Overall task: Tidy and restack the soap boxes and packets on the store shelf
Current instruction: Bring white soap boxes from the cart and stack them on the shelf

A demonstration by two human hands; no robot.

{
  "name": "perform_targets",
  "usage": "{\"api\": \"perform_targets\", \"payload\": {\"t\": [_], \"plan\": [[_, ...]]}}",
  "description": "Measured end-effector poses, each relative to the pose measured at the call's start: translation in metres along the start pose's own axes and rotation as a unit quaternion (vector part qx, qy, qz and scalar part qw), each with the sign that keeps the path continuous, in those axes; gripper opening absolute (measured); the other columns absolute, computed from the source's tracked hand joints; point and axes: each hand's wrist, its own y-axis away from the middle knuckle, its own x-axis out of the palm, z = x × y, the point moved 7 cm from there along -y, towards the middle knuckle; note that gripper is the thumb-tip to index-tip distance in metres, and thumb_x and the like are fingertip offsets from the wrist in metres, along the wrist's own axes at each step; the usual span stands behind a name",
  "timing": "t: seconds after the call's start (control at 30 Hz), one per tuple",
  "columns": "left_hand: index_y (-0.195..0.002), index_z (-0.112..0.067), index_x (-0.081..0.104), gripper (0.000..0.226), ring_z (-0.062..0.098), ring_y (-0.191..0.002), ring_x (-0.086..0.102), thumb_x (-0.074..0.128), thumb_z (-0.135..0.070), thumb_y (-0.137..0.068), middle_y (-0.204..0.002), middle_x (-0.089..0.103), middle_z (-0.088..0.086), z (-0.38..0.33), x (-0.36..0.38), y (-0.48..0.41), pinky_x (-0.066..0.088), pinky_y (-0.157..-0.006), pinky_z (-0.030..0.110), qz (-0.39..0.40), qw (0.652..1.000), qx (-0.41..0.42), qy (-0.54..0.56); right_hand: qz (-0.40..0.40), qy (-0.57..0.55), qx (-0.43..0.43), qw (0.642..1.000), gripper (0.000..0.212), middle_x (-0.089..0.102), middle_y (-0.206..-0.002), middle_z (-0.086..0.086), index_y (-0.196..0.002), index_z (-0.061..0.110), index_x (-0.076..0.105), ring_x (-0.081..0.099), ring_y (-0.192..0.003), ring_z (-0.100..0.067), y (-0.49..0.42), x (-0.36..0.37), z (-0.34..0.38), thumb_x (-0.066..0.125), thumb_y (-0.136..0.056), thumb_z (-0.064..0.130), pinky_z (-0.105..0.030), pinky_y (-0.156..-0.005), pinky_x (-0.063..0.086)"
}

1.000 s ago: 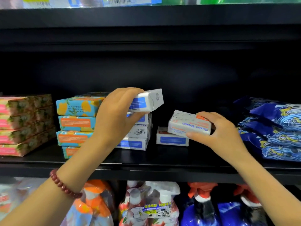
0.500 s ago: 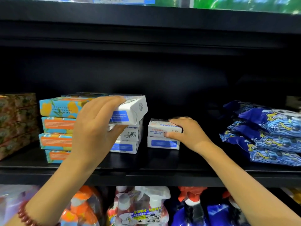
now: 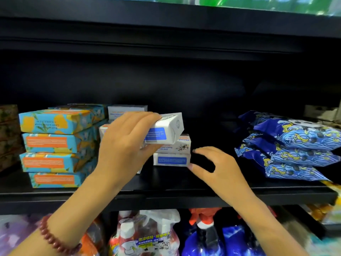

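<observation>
My left hand [image 3: 127, 145] grips a white soap box with a blue label [image 3: 164, 130], held tilted above the black shelf [image 3: 166, 183]. Just right of it stands a short stack of two white boxes [image 3: 172, 154]. My right hand [image 3: 214, 167] hovers beside that stack with fingers spread and nothing in it; its fingertips are near the lower box's right end. More white boxes [image 3: 127, 110] sit behind my left hand, mostly hidden. A stack of several blue and orange soap boxes [image 3: 55, 146] stands at the left.
Blue patterned packets [image 3: 291, 145] are piled at the right of the shelf. Pink and green boxes [image 3: 9, 135] sit at the far left edge. Spray bottles [image 3: 147, 235] fill the shelf below. The shelf's dark back gap between white boxes and blue packets holds nothing visible.
My right hand set its white box on the lone box, making a stack of two, then let go and drew back. My left hand kept hold of its box, shifting right toward that stack.
</observation>
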Motion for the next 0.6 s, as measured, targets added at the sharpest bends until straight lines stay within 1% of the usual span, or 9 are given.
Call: {"api": "perform_targets", "payload": {"t": [0.07,0.13,0.2,0.27,0.33,0.43,0.5,0.6], "plan": [[-0.107,0.003,0.065,0.041,0.026,-0.098,0.059,0.068,-0.024,-0.077,-0.106,0.068,0.014,-0.012,0.013,-0.007,0.045,-0.081,0.034,0.008,1.000,0.013,0.006,0.062,0.011,0.015,0.998,0.044,0.051,-0.100,0.032,-0.115,0.030,0.063,0.049,-0.101,0.012,0.015,0.005,-0.004,0.064,-0.076,0.050,0.000,-0.085,0.031],[-0.106,0.002,0.066,0.041,0.030,-0.096,0.063,0.075,-0.019,-0.071,-0.104,0.069,0.013,-0.023,0.027,-0.014,0.048,-0.079,0.036,0.026,0.999,0.025,0.000,0.101,0.031,0.024,0.994,0.048,0.051,-0.105,0.029,-0.117,0.034,0.061,0.048,-0.106,0.010,0.026,0.007,-0.010,0.061,-0.075,0.058,-0.005,-0.088,0.033],[-0.104,0.001,0.066,0.044,0.032,-0.094,0.066,0.083,-0.015,-0.067,-0.102,0.070,0.013,-0.028,0.042,-0.019,0.051,-0.077,0.037,0.055,0.998,0.022,-0.002,0.120,0.032,0.028,0.992,0.048,0.053,-0.113,0.029,-0.117,0.035,0.060,0.046,-0.109,0.011,0.033,0.007,-0.014,0.058,-0.076,0.060,-0.007,-0.091,0.033],[-0.105,0.000,0.066,0.048,0.032,-0.090,0.066,0.086,-0.015,-0.064,-0.099,0.070,0.012,-0.028,0.056,-0.025,0.052,-0.073,0.038,0.081,0.997,0.012,-0.011,0.131,0.041,0.026,0.990,0.048,0.052,-0.122,0.029,-0.119,0.037,0.059,0.042,-0.114,0.014,0.038,0.006,-0.016,0.056,-0.077,0.062,-0.005,-0.094,0.031],[-0.110,-0.004,0.064,0.047,0.029,-0.091,0.064,0.082,-0.024,-0.071,-0.100,0.068,0.008,-0.022,0.069,-0.030,0.049,-0.072,0.035,0.112,0.993,-0.013,-0.029,0.145,0.054,0.016,0.988,0.051,0.047,-0.128,0.030,-0.123,0.040,0.055,0.036,-0.119,0.015,0.041,0.006,-0.016,0.053,-0.078,0.064,-0.005,-0.097,0.027],[-0.124,-0.017,0.054,0.050,0.020,-0.102,0.054,0.065,-0.044,-0.084,-0.112,0.062,-0.001,-0.006,0.090,-0.028,0.039,-0.078,0.030,0.167,0.981,-0.075,-0.063,0.158,0.064,0.008,0.985,0.055,0.042,-0.134,0.031,-0.128,0.042,0.050,0.031,-0.123,0.015,0.042,0.007,-0.015,0.050,-0.078,0.066,-0.009,-0.103,0.024],[-0.129,-0.020,0.050,0.056,0.019,-0.109,0.051,0.060,-0.052,-0.084,-0.120,0.059,-0.003,-0.002,0.101,-0.022,0.039,-0.084,0.030,0.198,0.974,-0.070,-0.084,0.162,0.068,0.004,0.984,0.056,0.041,-0.135,0.030,-0.129,0.042,0.049,0.030,-0.124,0.015,0.043,0.007,-0.014,0.049,-0.079,0.066,-0.011,-0.104,0.024],[-0.136,-0.021,0.045,0.063,0.016,-0.121,0.046,0.053,-0.058,-0.085,-0.133,0.053,-0.004,-0.002,0.105,-0.016,0.039,-0.094,0.029,0.219,0.969,-0.067,-0.088,0.162,0.080,-0.008,0.983,0.056,0.040,-0.137,0.029,-0.131,0.042,0.047,0.030,-0.125,0.013,0.044,0.007,-0.012,0.047,-0.080,0.066,-0.010,-0.103,0.023]]}}
